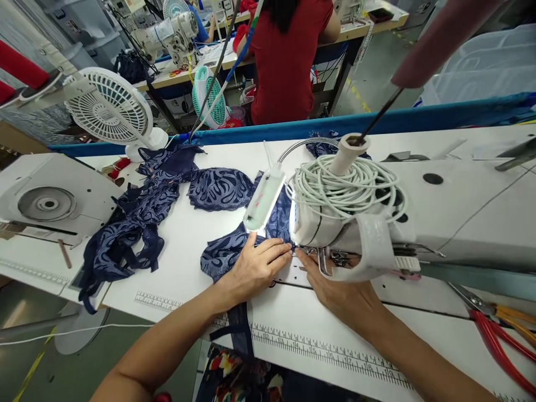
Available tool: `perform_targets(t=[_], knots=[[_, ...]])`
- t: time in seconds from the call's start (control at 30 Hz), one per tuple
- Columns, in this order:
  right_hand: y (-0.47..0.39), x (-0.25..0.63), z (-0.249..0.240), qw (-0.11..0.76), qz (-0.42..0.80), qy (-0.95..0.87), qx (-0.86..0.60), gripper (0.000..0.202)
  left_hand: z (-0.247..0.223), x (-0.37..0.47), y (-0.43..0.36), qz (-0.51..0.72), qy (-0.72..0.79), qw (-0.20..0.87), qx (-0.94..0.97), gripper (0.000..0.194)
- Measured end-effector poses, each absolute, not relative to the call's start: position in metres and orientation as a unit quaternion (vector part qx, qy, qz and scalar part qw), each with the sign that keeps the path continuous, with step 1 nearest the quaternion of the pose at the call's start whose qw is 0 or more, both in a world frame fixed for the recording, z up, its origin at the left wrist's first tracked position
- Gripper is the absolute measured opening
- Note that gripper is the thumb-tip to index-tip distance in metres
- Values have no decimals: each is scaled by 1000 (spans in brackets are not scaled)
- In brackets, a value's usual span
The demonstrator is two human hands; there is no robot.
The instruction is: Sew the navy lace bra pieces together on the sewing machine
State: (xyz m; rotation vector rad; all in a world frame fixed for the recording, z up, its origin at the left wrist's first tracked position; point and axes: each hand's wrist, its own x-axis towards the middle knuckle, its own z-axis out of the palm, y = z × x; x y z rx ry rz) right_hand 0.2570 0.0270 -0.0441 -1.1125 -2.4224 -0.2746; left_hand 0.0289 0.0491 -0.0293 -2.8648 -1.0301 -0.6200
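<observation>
My left hand (259, 265) lies on a navy patterned bra piece (224, 251), its fingers stretched flat toward the needle area and the thumb apart. My right hand (339, 287) is on the other side of the needle area, index finger stretched out to the fabric's edge. Its other fingers are partly hidden behind the head of the white sewing machine (318, 229). More navy fabric (278, 215) runs under a lit lamp (264, 198) beside the machine head. A dark strap (239, 329) hangs over the table's front edge.
A patterned cup (220, 188) and a heap of navy pieces (138, 218) lie left. Coiled pale cord (347, 187) tops the machine. Red-handled scissors (494, 335) lie right. A white fan (109, 106) stands behind. A person in red (285, 61) sits at another table.
</observation>
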Motion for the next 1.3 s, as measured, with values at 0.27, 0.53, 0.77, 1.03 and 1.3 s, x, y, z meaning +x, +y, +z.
perform_targets(t=[0.27,0.53,0.77,1.03,1.3], knots=[[32,263,-37,317,-139,-857,-382,12,-34,28,57,-184,-357,1,-916,26],[37,273,-40,406,-76,-818,-400,15,-30,31,55,-187,-361,15,-914,28],[39,272,-39,395,-71,-821,-405,20,-32,30,58,-188,-361,10,-913,35],[38,270,-33,378,-57,-825,-416,23,-32,25,55,-177,-365,-27,-914,40],[41,268,-40,364,-65,-842,-391,21,-30,32,59,-235,-398,-40,-886,22]])
